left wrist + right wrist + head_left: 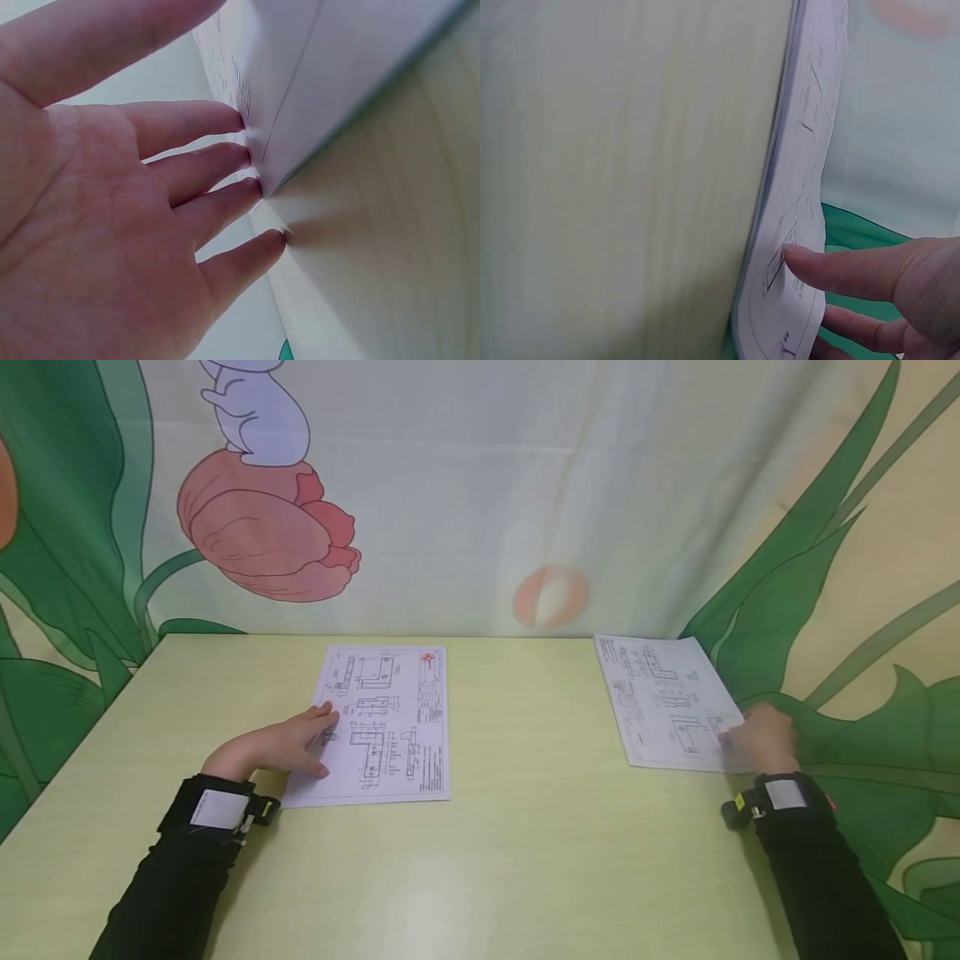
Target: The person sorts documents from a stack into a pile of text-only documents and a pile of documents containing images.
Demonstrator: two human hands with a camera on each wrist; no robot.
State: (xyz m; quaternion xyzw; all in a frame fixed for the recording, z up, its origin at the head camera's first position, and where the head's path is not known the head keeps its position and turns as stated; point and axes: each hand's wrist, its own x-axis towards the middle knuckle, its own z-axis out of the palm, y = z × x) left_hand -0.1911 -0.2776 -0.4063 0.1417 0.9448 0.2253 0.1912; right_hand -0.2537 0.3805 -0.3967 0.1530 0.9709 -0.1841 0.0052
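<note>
On the left of the table lies a stack of technical drawing sheets (pixel 429 768), printed with part outlines and a red logo. My left hand (pixel 288 745) rests on its left edge, fingers spread and fairly straight; in the left wrist view the fingertips (pixel 251 156) touch the paper and the little finger touches the tabletop. A second stack of drawing sheets (pixel 637 718) lies at the right, slightly turned. Its lower right corner is pinched by my right hand (pixel 768 739), with the thumb (pixel 840 270) on top and the other fingers past the edge, partly hidden.
The pale wooden table (pixel 517 852) extends between and in front of the two stacks. Behind it hangs a printed curtain (pixel 450 510) with leaves, a flower and a rabbit. The right stack lies close to the table's right edge, beside the curtain's green leaves.
</note>
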